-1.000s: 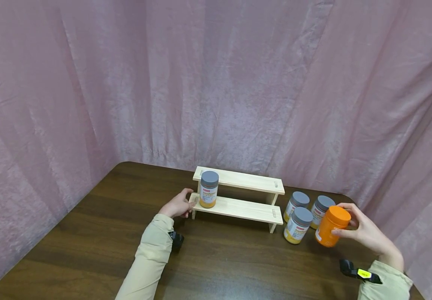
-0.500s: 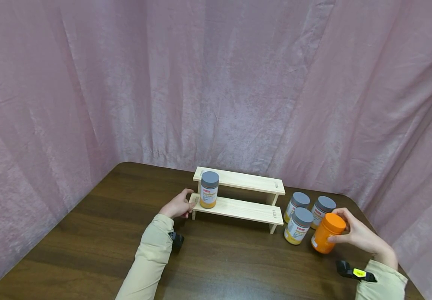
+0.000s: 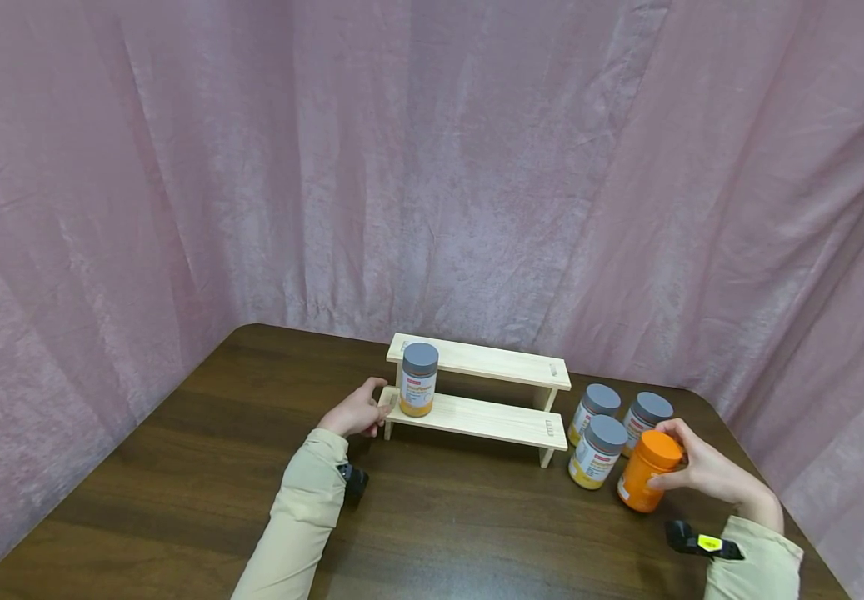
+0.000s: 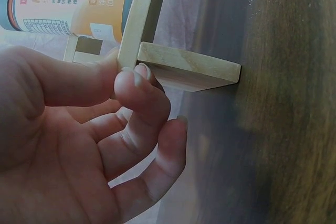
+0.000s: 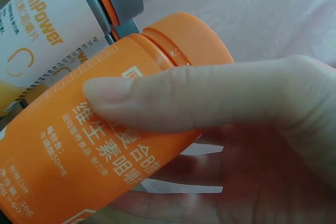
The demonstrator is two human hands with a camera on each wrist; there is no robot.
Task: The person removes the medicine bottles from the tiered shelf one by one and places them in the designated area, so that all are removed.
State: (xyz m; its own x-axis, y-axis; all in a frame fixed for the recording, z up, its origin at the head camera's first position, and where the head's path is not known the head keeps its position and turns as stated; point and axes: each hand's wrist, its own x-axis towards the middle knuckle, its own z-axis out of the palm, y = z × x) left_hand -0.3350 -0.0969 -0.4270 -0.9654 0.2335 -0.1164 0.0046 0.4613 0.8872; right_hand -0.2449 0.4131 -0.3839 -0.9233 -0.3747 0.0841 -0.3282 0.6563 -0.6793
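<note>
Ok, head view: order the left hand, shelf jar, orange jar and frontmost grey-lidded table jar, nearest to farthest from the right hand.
1. Orange jar, in the right hand.
2. Frontmost grey-lidded jar, just left of it.
3. Shelf jar, lower tier, left end.
4. Left hand, farthest left.

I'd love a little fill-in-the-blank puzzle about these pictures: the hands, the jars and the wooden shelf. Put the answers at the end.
1. The right hand holds a jar whose lid is coloured ____.
2. The wooden shelf has an upper board and a lower board; the left hand pinches the ____ one.
3. To the right of the shelf, the number of grey-lidded jars standing on the table is ____.

Missing words: orange; lower; three.
</note>
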